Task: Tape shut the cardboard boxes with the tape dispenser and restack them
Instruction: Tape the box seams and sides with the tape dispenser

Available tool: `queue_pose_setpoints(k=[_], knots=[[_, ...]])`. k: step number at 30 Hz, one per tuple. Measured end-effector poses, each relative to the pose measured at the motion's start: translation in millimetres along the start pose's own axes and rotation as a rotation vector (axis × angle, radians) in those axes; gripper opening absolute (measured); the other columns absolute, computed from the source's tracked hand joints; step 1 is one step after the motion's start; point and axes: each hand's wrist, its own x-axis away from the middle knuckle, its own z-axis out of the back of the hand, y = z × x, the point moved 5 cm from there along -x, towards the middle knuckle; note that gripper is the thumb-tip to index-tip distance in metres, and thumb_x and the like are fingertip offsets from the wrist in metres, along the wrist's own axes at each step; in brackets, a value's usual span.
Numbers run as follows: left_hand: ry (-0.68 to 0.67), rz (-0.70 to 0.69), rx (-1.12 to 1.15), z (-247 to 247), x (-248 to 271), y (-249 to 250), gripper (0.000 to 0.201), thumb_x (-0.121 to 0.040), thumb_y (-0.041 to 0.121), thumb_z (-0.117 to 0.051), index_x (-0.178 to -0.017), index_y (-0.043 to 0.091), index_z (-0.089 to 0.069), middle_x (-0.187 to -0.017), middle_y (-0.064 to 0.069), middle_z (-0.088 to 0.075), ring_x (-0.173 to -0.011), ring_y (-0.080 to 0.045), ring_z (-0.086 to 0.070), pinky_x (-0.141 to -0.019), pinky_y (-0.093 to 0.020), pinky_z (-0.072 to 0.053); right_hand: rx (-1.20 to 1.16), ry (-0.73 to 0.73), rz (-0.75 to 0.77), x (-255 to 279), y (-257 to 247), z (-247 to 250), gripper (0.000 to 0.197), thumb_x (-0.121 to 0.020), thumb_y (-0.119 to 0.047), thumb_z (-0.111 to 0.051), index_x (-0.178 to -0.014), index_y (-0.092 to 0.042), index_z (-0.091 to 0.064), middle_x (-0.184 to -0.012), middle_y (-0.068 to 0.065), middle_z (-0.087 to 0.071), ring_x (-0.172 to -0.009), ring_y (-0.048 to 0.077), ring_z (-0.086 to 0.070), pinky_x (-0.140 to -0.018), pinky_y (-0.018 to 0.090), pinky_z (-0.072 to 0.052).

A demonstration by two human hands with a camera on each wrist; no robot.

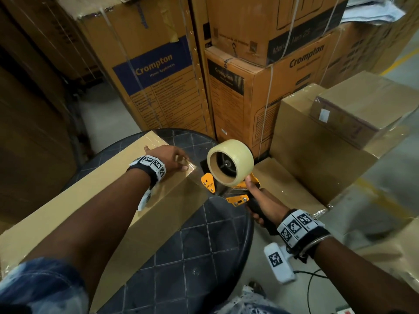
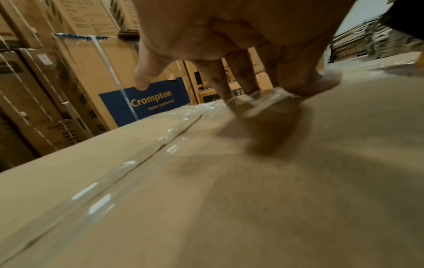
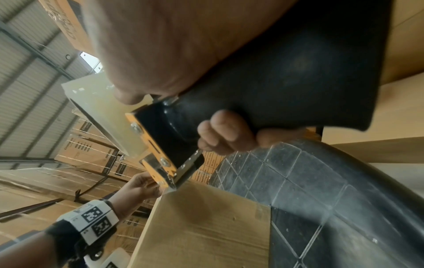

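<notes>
— Stacked printed cartons (image 1: 158, 71) fill the upper half of the head view, with plain brown boxes (image 1: 340, 132) at the right edge. What lies in front of them?

— 1 long cardboard box (image 1: 95, 214) on a round dark table (image 1: 204, 250). Its long axis runs from the lower left of the frame up toward the centre, and its near end is cut off by the left arm and the frame edge.

— Is it taped?

— A strip of clear tape (image 2: 128, 166) runs along the top seam in the left wrist view. How far it goes toward the near end I cannot tell.

— And the left hand (image 1: 172, 158)?

— It rests on the box's far top corner, just left of centre. The fingers (image 2: 229, 83) are fairly straight, and their tips press crumpled tape down onto the cardboard. The picture is blurred there.

— The tape dispenser (image 1: 229, 175)?

— At centre frame, just beside that corner. Its roll (image 1: 231, 163) faces the camera, the orange nose points down-left at the box's end, and the black handle slants toward the lower right.

— Who holds it?

— The right hand (image 1: 260, 205), wrapped tight round the handle, thumb up near the roll. In the right wrist view the blade end seems to meet the box's top edge, though actual contact is hard to make out.
</notes>
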Motion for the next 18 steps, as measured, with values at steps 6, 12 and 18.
queue_pose_setpoints(k=[6, 12, 18], knots=[[-0.001, -0.105, -0.011, -4, 5, 26, 0.043, -0.095, 0.034, -0.053, -0.135, 0.050, -0.047, -0.154, 0.010, -0.038, -0.148, -0.019, -0.024, -0.108, -0.074, 0.005, -0.058, 0.016, 0.018, -11, 17, -3, 0.100, -0.061, -0.107, -0.034, -0.075, -0.011, -0.058, -0.059, 0.006, -0.048, -0.046, 0.015, -0.041, -0.045, 0.024, -0.031], [-0.139, -0.147, -0.044, -34, 2, 57, 0.045, -0.096, 0.045, -0.047, -0.139, 0.033, -0.049, -0.150, 0.006, -0.044, -0.144, -0.023, -0.032, -0.108, -0.073, 0.000, -0.130, -0.007, 0.050, -13, 24, -2, 0.093, -0.070, -0.102, -0.036, -0.078, -0.012, -0.058, -0.059, 0.004, -0.047, -0.045, 0.013, -0.039, -0.043, 0.023, -0.030], [-0.125, -0.144, -0.019, -37, 6, 67, 0.049, -0.100, 0.038, -0.045, -0.144, 0.019, -0.047, -0.157, 0.001, -0.034, -0.150, -0.020, -0.015, -0.114, -0.060, -0.011, -0.100, 0.010, 0.068, -20, 25, -1, 0.112, -0.048, -0.110, -0.043, -0.089, -0.007, -0.060, -0.054, 0.005, -0.046, -0.042, 0.015, -0.039, -0.040, 0.023, -0.030]])
